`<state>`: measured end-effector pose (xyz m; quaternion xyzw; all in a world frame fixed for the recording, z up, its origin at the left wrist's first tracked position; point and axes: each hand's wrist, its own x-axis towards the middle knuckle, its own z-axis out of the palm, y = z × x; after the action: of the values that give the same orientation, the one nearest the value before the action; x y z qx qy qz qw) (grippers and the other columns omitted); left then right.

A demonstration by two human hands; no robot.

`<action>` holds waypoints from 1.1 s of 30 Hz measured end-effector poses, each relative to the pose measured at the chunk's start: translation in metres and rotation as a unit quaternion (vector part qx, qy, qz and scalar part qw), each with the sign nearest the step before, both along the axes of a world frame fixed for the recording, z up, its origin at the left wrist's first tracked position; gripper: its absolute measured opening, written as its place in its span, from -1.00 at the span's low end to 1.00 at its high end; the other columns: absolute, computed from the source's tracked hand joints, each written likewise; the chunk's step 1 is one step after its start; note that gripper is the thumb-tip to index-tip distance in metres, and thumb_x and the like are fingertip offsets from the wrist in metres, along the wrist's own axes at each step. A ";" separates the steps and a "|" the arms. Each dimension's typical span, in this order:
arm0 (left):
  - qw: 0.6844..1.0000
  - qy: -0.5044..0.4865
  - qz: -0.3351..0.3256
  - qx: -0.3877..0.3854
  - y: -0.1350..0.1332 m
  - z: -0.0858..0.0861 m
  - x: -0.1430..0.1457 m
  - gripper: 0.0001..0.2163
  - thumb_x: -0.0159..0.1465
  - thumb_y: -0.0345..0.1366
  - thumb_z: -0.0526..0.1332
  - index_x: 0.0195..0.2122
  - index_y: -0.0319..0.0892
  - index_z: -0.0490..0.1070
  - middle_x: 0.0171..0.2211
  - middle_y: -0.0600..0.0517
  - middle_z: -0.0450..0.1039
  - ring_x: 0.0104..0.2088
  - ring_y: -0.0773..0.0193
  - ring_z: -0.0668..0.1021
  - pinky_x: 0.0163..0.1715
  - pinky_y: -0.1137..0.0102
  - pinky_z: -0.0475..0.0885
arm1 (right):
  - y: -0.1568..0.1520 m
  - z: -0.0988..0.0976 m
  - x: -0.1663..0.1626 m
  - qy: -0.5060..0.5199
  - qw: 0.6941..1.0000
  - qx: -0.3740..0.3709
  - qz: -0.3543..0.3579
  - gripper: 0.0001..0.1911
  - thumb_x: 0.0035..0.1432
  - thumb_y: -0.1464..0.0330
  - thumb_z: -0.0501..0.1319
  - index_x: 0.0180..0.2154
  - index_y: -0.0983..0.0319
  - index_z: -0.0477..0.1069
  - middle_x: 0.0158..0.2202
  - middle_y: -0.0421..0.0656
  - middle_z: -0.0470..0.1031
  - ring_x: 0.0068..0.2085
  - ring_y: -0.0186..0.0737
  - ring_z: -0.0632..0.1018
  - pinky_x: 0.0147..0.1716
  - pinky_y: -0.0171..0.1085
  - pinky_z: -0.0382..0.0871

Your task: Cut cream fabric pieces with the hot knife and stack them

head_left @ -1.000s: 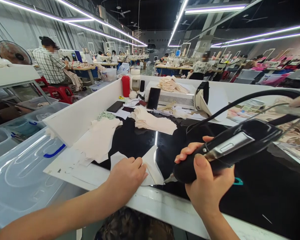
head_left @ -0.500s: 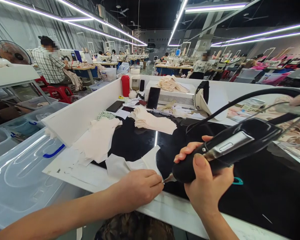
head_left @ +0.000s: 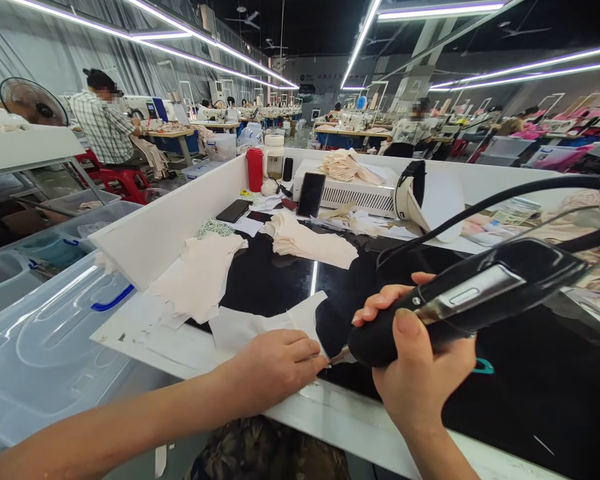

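Note:
A pale cut fabric piece (head_left: 253,328) lies at the front edge of the black work surface. My left hand (head_left: 285,363) grips its near right corner, thumb hidden and fingers closed over the edge. In my right hand (head_left: 420,363) is a black corded hand tool (head_left: 480,293) with a silver switch plate, held tilted with its cord end up to the right. Its thin metal tip (head_left: 341,357) meets the fabric edge right beside my left fingertips. Just behind my right wrist, a small teal loop (head_left: 483,366) shows on the surface.
Stacks of cream fabric pieces lie left (head_left: 200,273) and farther back (head_left: 313,241). Behind them are a phone (head_left: 311,195), a white vented box (head_left: 353,197) and a red cup (head_left: 255,170). A white side panel (head_left: 170,227) borders the left. The black cord (head_left: 480,203) arches right.
The view has shifted slightly, moving the scene a little to the right. My left fingers lie a bit flatter on the fabric. The tool tip stays at the fabric edge.

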<state>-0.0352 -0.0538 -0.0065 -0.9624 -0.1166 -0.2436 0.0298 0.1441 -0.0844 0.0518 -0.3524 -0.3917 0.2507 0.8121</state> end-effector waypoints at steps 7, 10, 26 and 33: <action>1.000 0.022 0.000 0.015 -0.001 0.007 -0.001 -0.86 0.53 -0.52 0.15 0.01 -0.32 0.49 -0.18 -0.06 0.59 -0.12 0.24 0.63 0.02 0.35 0.59 | 0.001 0.001 -0.001 -0.004 1.000 0.000 -0.006 -0.53 0.09 0.24 0.53 -0.01 0.14 0.44 -0.40 -0.30 0.57 -0.48 -0.28 0.55 -0.46 -0.23 0.55; 1.000 0.019 0.001 0.008 -0.001 0.009 -0.002 -0.84 0.53 -0.52 0.13 0.02 -0.32 0.49 -0.17 -0.08 0.58 -0.12 0.22 0.62 0.01 0.34 0.58 | 0.002 0.003 0.000 -0.001 1.000 -0.003 -0.016 -0.52 0.04 0.23 0.53 -0.03 0.14 0.45 -0.43 -0.31 0.56 -0.50 -0.27 0.54 -0.50 -0.23 0.55; 0.999 0.011 0.041 0.023 -0.003 -0.001 -0.007 -0.80 0.50 -0.47 0.20 0.07 -0.18 0.53 -0.04 -0.14 0.55 -0.09 0.19 0.62 0.05 0.28 0.55 | 0.007 0.014 0.000 0.017 0.999 -0.009 -0.033 -0.55 -0.03 0.28 0.51 -0.09 0.13 0.46 -0.46 -0.32 0.52 -0.50 -0.26 0.49 -0.57 -0.26 0.52; 0.999 -0.023 0.036 0.028 -0.002 -0.001 -0.005 -0.80 0.48 -0.50 0.18 0.03 -0.21 0.55 -0.10 -0.15 0.58 -0.10 0.18 0.61 0.04 0.30 0.56 | 0.014 0.014 -0.003 0.013 0.999 -0.013 -0.033 -0.55 -0.02 0.26 0.51 -0.08 0.13 0.46 -0.45 -0.33 0.51 -0.50 -0.27 0.49 -0.57 -0.26 0.52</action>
<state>-0.0405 -0.0557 -0.0078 -0.9504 -0.1454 -0.2678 0.0628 0.1414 -0.0702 0.0660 -0.3723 -0.3660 0.2332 0.8204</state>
